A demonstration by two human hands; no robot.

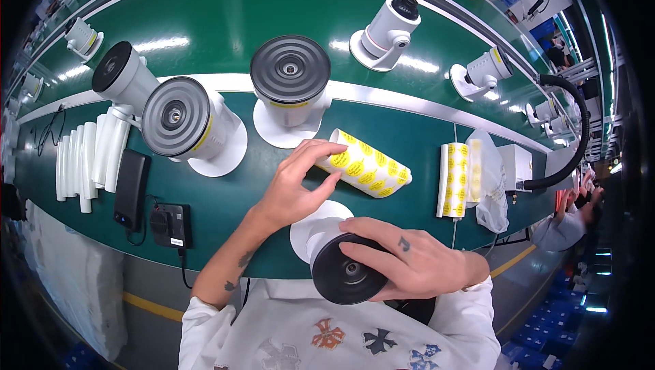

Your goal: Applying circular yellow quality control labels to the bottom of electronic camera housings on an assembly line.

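This is a factory assembly line. A long green conveyor belt (205, 22) with a metal dividing rail (409, 100) carries identical white security cameras (290, 87), sticker rolls (365, 165) lie on the near strip, and what seems to be another worker's hands (580, 196) appear farther along.

My left hand (295, 182) is stretched forward on a bare, tattooed forearm, fingers curled and thumb out, fingertips pinching lightly. My right hand (409, 261) sits close below it and nearer my body, palm down, fingers spread and wrapped in a loose grip, its wrist leaving a white sleeve.
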